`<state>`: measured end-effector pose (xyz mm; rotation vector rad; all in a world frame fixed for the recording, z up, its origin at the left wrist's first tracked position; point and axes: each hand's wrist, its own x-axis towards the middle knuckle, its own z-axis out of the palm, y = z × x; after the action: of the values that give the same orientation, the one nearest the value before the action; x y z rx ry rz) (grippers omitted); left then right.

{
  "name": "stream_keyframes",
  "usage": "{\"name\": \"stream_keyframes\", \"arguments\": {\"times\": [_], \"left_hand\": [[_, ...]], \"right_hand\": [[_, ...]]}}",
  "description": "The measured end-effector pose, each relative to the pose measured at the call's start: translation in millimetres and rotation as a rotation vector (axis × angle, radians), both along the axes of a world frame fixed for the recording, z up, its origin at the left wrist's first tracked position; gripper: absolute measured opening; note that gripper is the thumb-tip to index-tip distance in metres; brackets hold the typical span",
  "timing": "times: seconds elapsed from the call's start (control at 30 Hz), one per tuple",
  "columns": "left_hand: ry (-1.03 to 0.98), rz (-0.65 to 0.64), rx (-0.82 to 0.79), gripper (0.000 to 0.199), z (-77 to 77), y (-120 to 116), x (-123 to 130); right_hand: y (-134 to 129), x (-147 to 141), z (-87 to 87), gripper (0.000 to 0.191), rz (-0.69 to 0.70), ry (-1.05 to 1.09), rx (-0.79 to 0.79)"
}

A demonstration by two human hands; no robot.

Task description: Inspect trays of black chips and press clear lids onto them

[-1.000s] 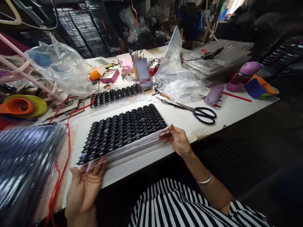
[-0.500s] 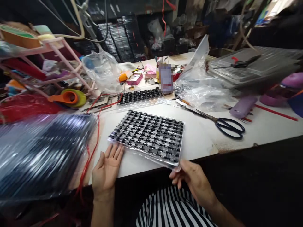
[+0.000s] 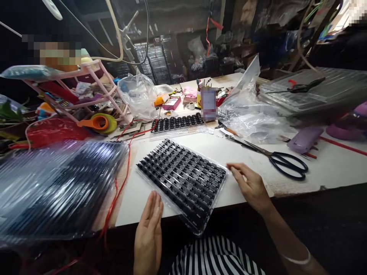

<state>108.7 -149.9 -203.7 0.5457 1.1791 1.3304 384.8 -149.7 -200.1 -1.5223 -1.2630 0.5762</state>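
Note:
A clear tray of black parts (image 3: 183, 179) lies tilted on the white table, its near corner jutting past the front edge. Beside the tray's left side is my left hand (image 3: 150, 229), fingers stretched and holding nothing. My right hand (image 3: 250, 185) is at the tray's right corner, thumb and forefinger near its rim; whether they pinch the rim is hard to make out. Farther back sits a second tray of black parts (image 3: 177, 122).
Stacked trays in plastic wrap (image 3: 63, 187) fill the left side, with red string (image 3: 117, 198) alongside. Scissors (image 3: 286, 162) lie at the right, near a purple case (image 3: 305, 139). Clear plastic bags (image 3: 252, 114) and a pink rack (image 3: 100, 88) stand behind.
The tray has turned, its near corner now closer to my body. My right hand has moved up along its right side; my left hand has turned from palm-up to edge-on.

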Motion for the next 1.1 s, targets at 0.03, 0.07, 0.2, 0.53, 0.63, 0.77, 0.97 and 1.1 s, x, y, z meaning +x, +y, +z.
{"name": "stream_keyframes", "arguments": {"times": [0.03, 0.07, 0.2, 0.53, 0.63, 0.77, 0.97, 1.1], "left_hand": [[0.003, -0.027, 0.003, 0.041, -1.0, -5, 2], [0.011, -0.043, 0.012, 0.042, -1.7, -8, 2], [0.112, -0.064, 0.046, 0.047, 4.0, 4, -13], [0.677, -0.518, 0.168, 0.035, 41.2, 159, 4], [0.666, -0.639, 0.248, 0.036, 47.7, 177, 37], [0.685, -0.641, 0.39, 0.042, 60.9, 158, 32], [0.689, -0.123, 0.357, 0.031, 36.7, 113, -61], [0.587, -0.021, 0.196, 0.032, 6.0, 92, -85]], "right_hand": [[11, 6, -2.9, 0.03, -0.017, -0.058, 0.019], [19, 9, -6.0, 0.031, -0.008, -0.107, 0.022], [19, 3, -5.9, 0.03, 0.098, -0.157, -0.075], [-33, -102, 14.9, 0.057, 1.007, 0.043, -0.239], [-31, -120, 8.7, 0.065, 1.104, 0.08, -0.111], [-38, -91, 11.5, 0.045, 1.075, 0.289, -0.116], [-38, -2, -1.1, 0.026, 0.288, 0.482, -0.085], [-18, 19, -17.8, 0.03, -0.058, 0.249, -0.093]]}}
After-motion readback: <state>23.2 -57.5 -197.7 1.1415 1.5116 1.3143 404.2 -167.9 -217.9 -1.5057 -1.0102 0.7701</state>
